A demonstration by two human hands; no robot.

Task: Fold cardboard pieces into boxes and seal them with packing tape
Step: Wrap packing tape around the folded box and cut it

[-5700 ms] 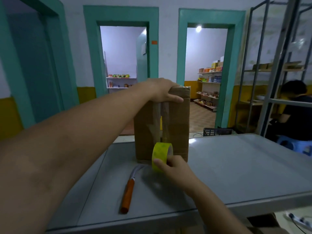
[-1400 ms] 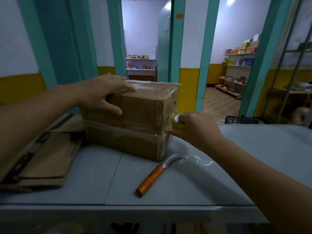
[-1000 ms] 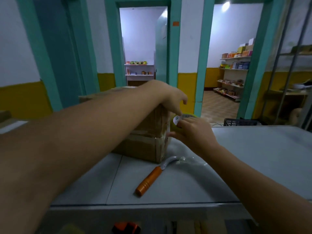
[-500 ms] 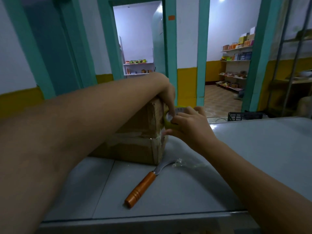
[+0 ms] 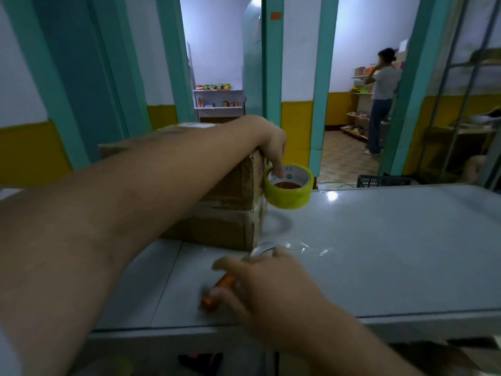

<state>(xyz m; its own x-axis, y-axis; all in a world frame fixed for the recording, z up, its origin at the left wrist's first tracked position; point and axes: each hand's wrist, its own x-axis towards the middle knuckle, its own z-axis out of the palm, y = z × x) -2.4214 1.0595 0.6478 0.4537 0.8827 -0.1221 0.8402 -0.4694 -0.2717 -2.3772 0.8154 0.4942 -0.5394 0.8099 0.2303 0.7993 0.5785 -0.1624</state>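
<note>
Head view, change: the right hand (image 5: pixel 271 289) has left the glossy yellow-green tape roll (image 5: pixel 288 195) and now lies over the orange-handled curved knife (image 5: pixel 217 294); it is blurred, so its grip cannot be told.
Left hand (image 5: pixel 271 142): fingers hooked into the roll's cardboard core, holding it at the box's right end.
Container: brown corrugated cardboard box (image 5: pixel 230 213), closed, clear-taped, on the grey table (image 5: pixel 379 240).

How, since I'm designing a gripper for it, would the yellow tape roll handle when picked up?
Probably light: fingers of the left hand hooked in its core hold the tape roll up. Round, so on edge it may roll across the smooth table.
</note>
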